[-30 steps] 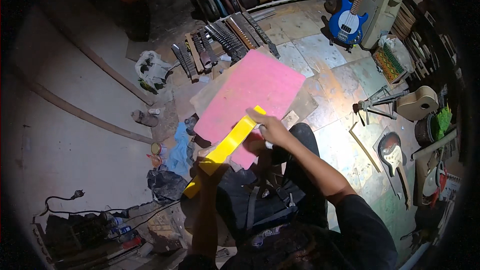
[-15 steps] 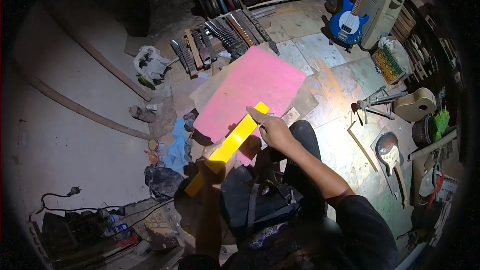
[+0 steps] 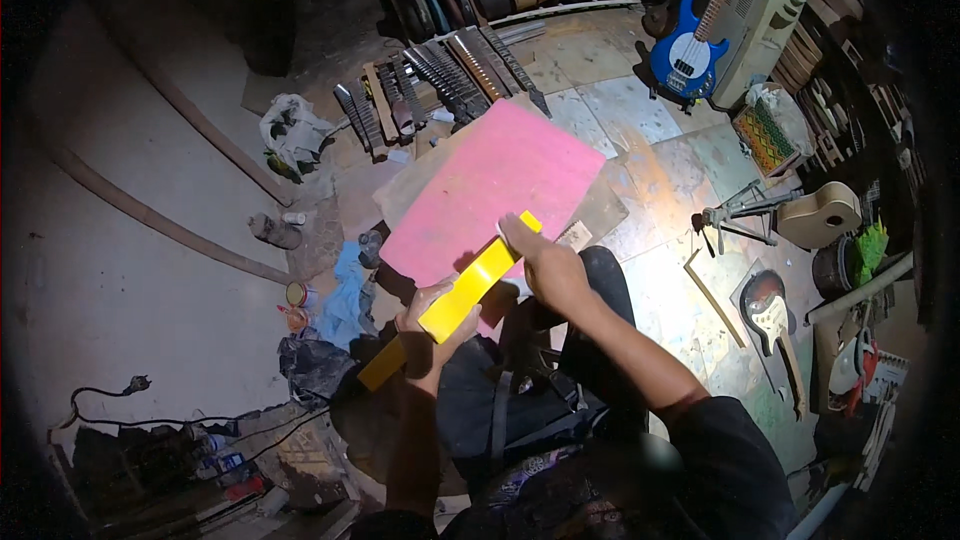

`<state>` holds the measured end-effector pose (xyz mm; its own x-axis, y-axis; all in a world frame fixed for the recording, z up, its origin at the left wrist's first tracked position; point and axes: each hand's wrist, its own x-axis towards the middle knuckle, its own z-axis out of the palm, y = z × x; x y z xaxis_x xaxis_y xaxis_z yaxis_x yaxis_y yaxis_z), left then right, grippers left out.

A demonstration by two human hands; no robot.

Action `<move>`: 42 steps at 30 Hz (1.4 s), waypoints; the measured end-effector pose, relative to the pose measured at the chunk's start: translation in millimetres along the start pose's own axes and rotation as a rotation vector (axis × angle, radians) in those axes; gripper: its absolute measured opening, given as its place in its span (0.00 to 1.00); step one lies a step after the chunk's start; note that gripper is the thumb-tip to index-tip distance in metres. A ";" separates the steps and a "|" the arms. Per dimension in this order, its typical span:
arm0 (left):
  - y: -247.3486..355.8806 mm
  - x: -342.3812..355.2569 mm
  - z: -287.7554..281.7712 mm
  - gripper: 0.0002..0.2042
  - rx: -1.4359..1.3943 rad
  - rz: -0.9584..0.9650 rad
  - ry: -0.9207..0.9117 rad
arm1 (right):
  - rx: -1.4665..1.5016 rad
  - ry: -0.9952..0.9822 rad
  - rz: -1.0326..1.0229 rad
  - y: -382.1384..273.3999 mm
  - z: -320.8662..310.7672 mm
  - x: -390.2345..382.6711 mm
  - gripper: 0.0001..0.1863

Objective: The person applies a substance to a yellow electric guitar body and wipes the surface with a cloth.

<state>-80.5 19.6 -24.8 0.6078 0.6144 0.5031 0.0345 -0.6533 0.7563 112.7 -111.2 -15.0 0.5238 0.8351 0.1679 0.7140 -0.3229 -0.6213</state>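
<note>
Yellow bar: a long, flat yellow bar (image 3: pixel 462 301) at the centre of the view, running from 7 o'clock up to 1 o'clock, above the person's lap.
Left hand: the left hand (image 3: pixel 428 325) is wrapped around the bar's lower half, fingers closed on it.
Right hand: the right hand (image 3: pixel 545 265) lies on the bar's upper end with fingers stretched flat against it; whether they curl around it cannot be told.
Pink sheet: a pink sheet (image 3: pixel 495 190) lies on the floor at 12 o'clock from the bar, its near edge under the bar's upper tip.
Guitar necks: a row of guitar necks (image 3: pixel 440 80) lies at 11 o'clock, beyond the sheet.
Blue guitar: a blue guitar (image 3: pixel 685 55) stands at 1 o'clock, well apart.
Blue cloth: a blue cloth (image 3: pixel 345 290) lies at 9 o'clock, near the left hand.
</note>
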 end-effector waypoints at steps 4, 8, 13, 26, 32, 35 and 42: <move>-3.5 -0.8 -8.9 0.23 0.028 -0.039 0.021 | 0.157 -0.059 0.018 -6.6 1.3 -2.2 0.35; -16.5 0.0 -9.7 0.22 -0.077 -0.081 0.039 | 0.337 0.084 -0.109 3.2 16.0 -7.4 0.32; -15.9 3.0 -2.7 0.22 0.017 0.024 0.046 | 0.313 0.067 0.036 52.6 46.7 10.9 0.32; -42.9 2.2 -28.8 0.14 0.233 0.112 -0.058 | 0.774 -0.204 -0.083 23.5 25.1 -0.3 0.41; -23.4 10.2 -19.6 0.19 0.099 -0.045 -0.016 | 0.625 -0.121 0.070 46.2 36.6 6.2 0.39; -41.5 3.0 -25.8 0.20 -0.024 -0.080 -0.010 | 0.625 -0.094 -0.002 59.3 47.9 8.7 0.39; -26.1 9.2 -20.1 0.19 0.064 -0.051 0.045 | 0.729 -0.181 0.194 25.2 17.0 12.7 0.37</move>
<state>-91.8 51.2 -31.5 0.5678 0.6659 0.4839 0.1162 -0.6468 0.7537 129.4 -101.1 -41.6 0.4795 0.8736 -0.0838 0.0987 -0.1485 -0.9840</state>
